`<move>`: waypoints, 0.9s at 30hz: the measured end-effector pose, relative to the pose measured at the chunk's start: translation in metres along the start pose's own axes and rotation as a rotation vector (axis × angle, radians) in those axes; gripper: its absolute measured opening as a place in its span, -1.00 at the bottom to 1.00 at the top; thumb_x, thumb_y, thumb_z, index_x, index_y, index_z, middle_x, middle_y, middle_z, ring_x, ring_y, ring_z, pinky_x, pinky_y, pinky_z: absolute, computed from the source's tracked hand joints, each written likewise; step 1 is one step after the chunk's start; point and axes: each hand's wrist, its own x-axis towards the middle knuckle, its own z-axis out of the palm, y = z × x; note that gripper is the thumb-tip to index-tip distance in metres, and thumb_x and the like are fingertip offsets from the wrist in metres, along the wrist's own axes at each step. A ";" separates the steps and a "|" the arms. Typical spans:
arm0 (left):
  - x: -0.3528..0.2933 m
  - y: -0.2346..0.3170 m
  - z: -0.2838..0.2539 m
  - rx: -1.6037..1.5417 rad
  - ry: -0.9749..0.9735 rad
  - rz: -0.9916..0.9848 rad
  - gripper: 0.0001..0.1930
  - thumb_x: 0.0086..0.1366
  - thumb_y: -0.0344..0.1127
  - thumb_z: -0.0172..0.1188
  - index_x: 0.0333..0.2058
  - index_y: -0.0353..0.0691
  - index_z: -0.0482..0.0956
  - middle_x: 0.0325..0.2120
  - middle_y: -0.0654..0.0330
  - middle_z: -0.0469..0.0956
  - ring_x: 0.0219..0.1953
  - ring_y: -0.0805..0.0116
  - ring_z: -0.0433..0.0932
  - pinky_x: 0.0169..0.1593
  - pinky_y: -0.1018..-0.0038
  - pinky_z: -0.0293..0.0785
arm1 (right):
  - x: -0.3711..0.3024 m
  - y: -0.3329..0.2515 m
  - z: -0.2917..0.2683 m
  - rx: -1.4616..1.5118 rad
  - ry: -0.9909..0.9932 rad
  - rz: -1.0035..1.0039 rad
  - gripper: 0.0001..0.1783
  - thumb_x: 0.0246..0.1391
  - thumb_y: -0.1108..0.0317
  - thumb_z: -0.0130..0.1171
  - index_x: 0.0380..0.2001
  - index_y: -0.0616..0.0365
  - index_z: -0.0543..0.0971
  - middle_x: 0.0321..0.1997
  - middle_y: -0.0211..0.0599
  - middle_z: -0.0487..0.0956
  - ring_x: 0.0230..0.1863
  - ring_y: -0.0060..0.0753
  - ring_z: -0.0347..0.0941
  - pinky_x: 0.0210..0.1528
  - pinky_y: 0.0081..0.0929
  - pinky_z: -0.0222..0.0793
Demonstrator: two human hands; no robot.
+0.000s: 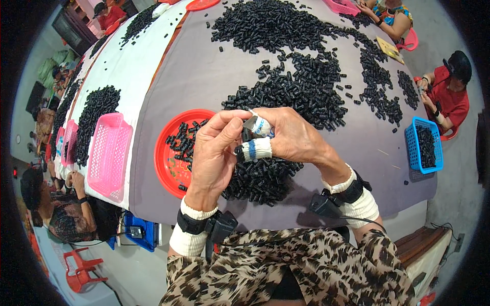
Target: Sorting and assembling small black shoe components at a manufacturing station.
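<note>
At far left, a seated person (69, 206) in a dark cap works at the table edge, above a red plastic chair (81, 268). To the right of that person, a pink openwork basket (108, 155) rests on a white cloth (138, 64), with a heap of black pieces (98, 120) just behind it. Past the cloth's edge, on the grey cover (168, 84), a round red tray (162, 153) bears loose black pieces of the same kind and sits partly behind my left hand (217, 148).

Centre: my left thumb and forefinger are drawn nearly together in a pinch on a small black piece (246, 135), partly hidden where my two hands meet above the table. Beside it, a grey metal tip (250, 122) adjoins a white wrapping (260, 126) with blue markings. My right hand (296, 135) curls inward around this point; a white knit band (255, 149) with a blue stripe shows below the wrapping. I cannot tell how tightly my right fingers close or what exactly they grip. Beneath and beyond my hands spreads a large pile of black pieces (275, 183).

At right, a blue openwork basket (412, 144) holds more such pieces, near a person in red (451, 99).
</note>
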 end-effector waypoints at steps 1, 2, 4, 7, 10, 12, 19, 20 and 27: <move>0.000 0.000 0.000 0.017 0.017 -0.002 -0.82 0.24 -0.37 0.09 -0.22 -0.33 0.49 -0.35 0.23 0.53 -0.35 0.57 0.48 -0.26 0.65 0.41 | 0.000 0.001 0.000 -0.003 -0.008 -0.002 -0.57 -0.25 0.10 0.31 -0.53 0.25 0.42 -0.62 -0.26 0.44 -0.60 -0.37 0.32 -0.48 -0.41 0.25; 0.000 0.000 0.000 0.035 0.034 -0.004 -0.82 0.23 -0.38 0.09 -0.23 -0.34 0.49 -0.35 0.24 0.53 -0.35 0.58 0.48 -0.27 0.66 0.41 | 0.000 0.002 0.002 -0.002 -0.008 0.000 -0.57 -0.25 0.10 0.31 -0.53 0.25 0.42 -0.62 -0.26 0.44 -0.60 -0.37 0.32 -0.48 -0.41 0.25; 0.000 0.001 0.002 0.044 0.037 0.002 -0.83 0.23 -0.38 0.10 -0.24 -0.34 0.50 -0.36 0.25 0.53 -0.37 0.60 0.47 -0.29 0.67 0.40 | -0.001 0.002 0.003 -0.003 0.012 -0.017 -0.60 -0.23 0.13 0.29 -0.52 0.26 0.42 -0.62 -0.23 0.44 -0.59 -0.36 0.33 -0.49 -0.39 0.25; -0.001 0.001 -0.001 0.074 0.046 0.007 -0.83 0.22 -0.38 0.11 -0.25 -0.34 0.51 -0.37 0.26 0.53 -0.39 0.64 0.45 -0.33 0.71 0.37 | -0.001 0.000 0.003 -0.015 -0.005 0.024 -0.61 -0.22 0.15 0.27 -0.50 0.27 0.42 -0.62 -0.21 0.44 -0.60 -0.35 0.32 -0.49 -0.38 0.25; -0.001 0.001 -0.001 0.104 0.054 0.012 -0.83 0.21 -0.38 0.12 -0.26 -0.34 0.51 -0.39 0.27 0.53 -0.42 0.66 0.43 -0.35 0.73 0.34 | -0.002 0.002 0.004 0.014 -0.007 -0.003 -0.61 -0.21 0.15 0.26 -0.49 0.28 0.42 -0.63 -0.17 0.44 -0.61 -0.31 0.31 -0.49 -0.36 0.25; -0.001 0.002 0.002 0.114 0.055 0.016 -0.84 0.21 -0.38 0.13 -0.27 -0.34 0.52 -0.40 0.28 0.53 -0.42 0.67 0.42 -0.36 0.74 0.33 | -0.002 0.000 0.004 0.013 0.001 -0.016 -0.62 -0.20 0.15 0.25 -0.50 0.28 0.42 -0.63 -0.16 0.44 -0.62 -0.28 0.30 -0.49 -0.36 0.24; 0.000 0.000 0.006 0.156 0.093 0.022 -0.83 0.20 -0.38 0.13 -0.27 -0.34 0.52 -0.40 0.27 0.53 -0.44 0.65 0.43 -0.35 0.71 0.35 | -0.003 0.005 0.006 -0.020 0.026 -0.001 -0.65 -0.19 0.17 0.24 -0.53 0.27 0.43 -0.64 -0.20 0.44 -0.62 -0.34 0.30 -0.49 -0.40 0.25; 0.001 0.001 0.005 0.136 0.089 0.006 -0.83 0.20 -0.38 0.13 -0.27 -0.34 0.52 -0.40 0.27 0.53 -0.44 0.64 0.44 -0.34 0.69 0.37 | -0.003 0.005 0.007 -0.018 0.027 0.000 -0.65 -0.19 0.17 0.24 -0.53 0.27 0.43 -0.64 -0.20 0.44 -0.62 -0.34 0.30 -0.49 -0.40 0.25; 0.001 0.000 0.007 -0.038 0.036 -0.062 -0.82 0.25 -0.34 0.07 -0.22 -0.30 0.48 -0.41 0.24 0.53 -0.36 0.55 0.50 -0.28 0.61 0.44 | -0.003 -0.001 0.002 0.133 0.061 0.022 -0.64 -0.27 0.18 0.35 -0.55 0.22 0.45 -0.65 -0.43 0.43 -0.57 -0.63 0.28 -0.50 -0.55 0.24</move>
